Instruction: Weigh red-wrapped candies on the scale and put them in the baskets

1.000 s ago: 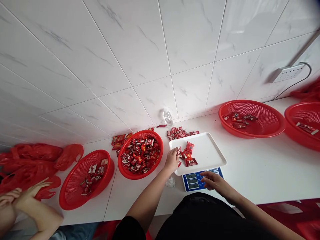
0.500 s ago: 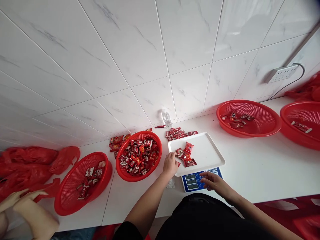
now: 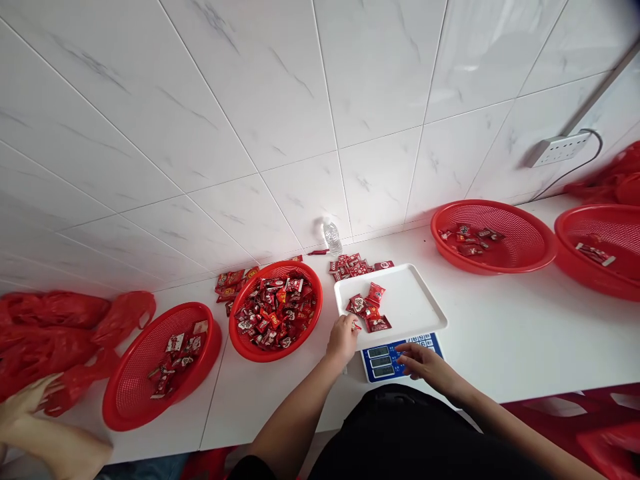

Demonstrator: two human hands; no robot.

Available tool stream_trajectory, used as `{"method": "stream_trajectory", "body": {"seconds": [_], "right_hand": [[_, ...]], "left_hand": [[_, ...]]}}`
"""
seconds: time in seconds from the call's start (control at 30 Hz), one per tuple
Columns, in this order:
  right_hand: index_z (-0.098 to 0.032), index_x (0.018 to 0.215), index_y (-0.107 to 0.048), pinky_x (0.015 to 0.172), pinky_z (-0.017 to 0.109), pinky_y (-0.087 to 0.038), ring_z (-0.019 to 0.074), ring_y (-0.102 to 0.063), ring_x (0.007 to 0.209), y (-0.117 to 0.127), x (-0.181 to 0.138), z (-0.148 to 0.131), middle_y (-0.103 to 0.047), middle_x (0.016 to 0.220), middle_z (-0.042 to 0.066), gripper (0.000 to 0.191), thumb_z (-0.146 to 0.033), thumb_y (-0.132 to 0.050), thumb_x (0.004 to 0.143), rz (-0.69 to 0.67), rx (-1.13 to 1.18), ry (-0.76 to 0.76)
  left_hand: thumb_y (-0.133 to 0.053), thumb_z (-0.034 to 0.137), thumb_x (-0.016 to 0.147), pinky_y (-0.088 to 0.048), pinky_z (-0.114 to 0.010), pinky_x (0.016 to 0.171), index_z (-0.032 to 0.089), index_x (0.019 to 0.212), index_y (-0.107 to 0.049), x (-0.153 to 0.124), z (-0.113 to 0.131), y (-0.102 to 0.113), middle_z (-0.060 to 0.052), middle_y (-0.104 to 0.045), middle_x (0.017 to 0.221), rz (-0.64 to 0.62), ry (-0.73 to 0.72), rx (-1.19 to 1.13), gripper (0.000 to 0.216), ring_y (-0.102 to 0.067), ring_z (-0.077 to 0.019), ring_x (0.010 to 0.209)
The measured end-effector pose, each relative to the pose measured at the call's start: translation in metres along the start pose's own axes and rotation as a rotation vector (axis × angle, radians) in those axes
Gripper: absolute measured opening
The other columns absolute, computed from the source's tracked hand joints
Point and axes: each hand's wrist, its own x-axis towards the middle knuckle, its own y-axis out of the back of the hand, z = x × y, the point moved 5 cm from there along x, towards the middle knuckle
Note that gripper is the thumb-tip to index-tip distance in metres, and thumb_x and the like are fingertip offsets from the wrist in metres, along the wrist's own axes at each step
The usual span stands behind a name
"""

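At the left front corner of the white tray (image 3: 415,300), my left hand (image 3: 343,340) is closed, its fingertips on a small red candy packet (image 3: 357,326). Several red wrapped candies (image 3: 373,310) lie on the tray just beyond those fingers. The tray rests on a blue-and-white digital scale (image 3: 382,362), whose displays are lit but unreadable. Over the scale's keypad hovers my right hand (image 3: 425,365), fingers loosely bent and apart, holding nothing I can see.
A red basket (image 3: 235,327) full of candies stands left of the tray, another basket (image 3: 113,400) further left. Two baskets (image 3: 530,260) are on the right. Candy packets (image 3: 353,267) and a clear bottle (image 3: 331,237) lie near the wall. A co-worker's hand (image 3: 30,393) touches red bags (image 3: 55,327).
My left hand has shifted slightly right and drawn the packet at its fingertips closer to the tray's edge. My right hand stays over the scale. The co-worker's hand moved left.
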Motion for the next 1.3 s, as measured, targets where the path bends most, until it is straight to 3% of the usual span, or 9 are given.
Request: {"method": "stream_trajectory", "body": {"seconds": [0.17,0.3,0.4,0.6,0.73,0.9,1.07,1.3], "right_hand": [[-0.021,0.106,-0.057,0.067,0.032,-0.047,0.0169,-0.06,0.074,-0.001,-0.002,-0.001,-0.061,0.085,0.003,0.047,-0.055,-0.058,0.074,-0.002,0.0,-0.016],[-0.02,0.107,-0.057,0.068,0.032,-0.046,0.0169,-0.059,0.076,-0.007,-0.003,-0.009,-0.062,0.091,0.005,0.049,-0.059,-0.051,0.077,-0.032,-0.001,0.0],[-0.019,0.096,-0.06,0.068,0.031,-0.046,0.0175,-0.059,0.077,-0.013,-0.004,-0.017,-0.062,0.09,0.005,0.049,-0.062,-0.048,0.078,-0.094,-0.007,0.032],[-0.018,0.077,-0.058,0.064,0.028,-0.043,0.0152,-0.055,0.067,-0.015,-0.005,-0.018,-0.059,0.068,0.001,0.049,-0.066,-0.048,0.075,-0.111,-0.067,0.051],[-0.019,0.07,-0.055,0.06,0.027,-0.04,0.0129,-0.05,0.06,-0.016,-0.003,-0.016,-0.057,0.064,0.0,0.047,-0.064,-0.048,0.076,-0.112,-0.092,0.081],[-0.019,0.066,-0.053,0.059,0.027,-0.039,0.0125,-0.047,0.057,-0.019,-0.003,-0.02,-0.056,0.061,-0.001,0.047,-0.064,-0.047,0.076,-0.112,-0.125,0.099],[-0.018,0.067,-0.054,0.06,0.027,-0.039,0.013,-0.048,0.059,-0.02,-0.003,-0.025,-0.057,0.062,0.0,0.047,-0.064,-0.046,0.077,-0.122,-0.125,0.101],[-0.019,0.068,-0.054,0.061,0.028,-0.041,0.014,-0.05,0.06,-0.023,-0.007,-0.033,-0.058,0.063,0.0,0.047,-0.064,-0.046,0.077,-0.146,-0.107,0.101]], "left_hand": [[-0.062,0.023,0.07,-0.041,-0.024,0.065,0.023,0.089,-0.056,-0.009,0.016,0.003,0.004,-0.057,0.074,-0.099,0.158,-0.364,0.021,-0.052,-0.0125,0.068],[-0.068,0.029,0.065,-0.04,-0.023,0.065,0.02,0.089,-0.055,-0.026,0.047,0.002,0.003,-0.056,0.075,-0.26,0.101,-0.589,0.028,-0.05,-0.0112,0.068],[-0.068,0.029,0.066,-0.041,-0.023,0.066,0.019,0.092,-0.053,-0.039,0.064,-0.004,0.003,-0.055,0.076,-0.363,0.089,-0.71,0.031,-0.051,-0.0113,0.07],[-0.067,0.032,0.069,-0.042,-0.025,0.069,0.017,0.094,-0.056,-0.054,0.07,-0.009,0.001,-0.056,0.076,-0.432,0.08,-0.766,0.031,-0.052,-0.0115,0.071],[-0.058,0.046,0.075,-0.044,-0.026,0.064,0.018,0.093,-0.052,-0.061,0.064,-0.014,0.0,-0.055,0.078,-0.487,0.185,-0.898,0.034,-0.054,-0.0114,0.068],[-0.045,0.059,0.079,-0.04,-0.025,0.055,0.016,0.079,-0.055,-0.066,0.054,-0.021,0.003,-0.05,0.058,-0.564,0.216,-0.829,0.044,-0.048,-0.0103,0.054],[-0.039,0.06,0.081,-0.034,-0.023,0.051,0.016,0.075,-0.054,-0.066,0.055,-0.018,0.004,-0.048,0.053,-0.548,0.167,-0.786,0.048,-0.043,-0.0086,0.048],[-0.045,0.056,0.08,-0.032,-0.022,0.051,0.017,0.065,-0.047,-0.063,0.061,-0.009,0.005,-0.045,0.051,-0.505,0.171,-0.782,0.042,-0.04,-0.0079,0.049]]}}
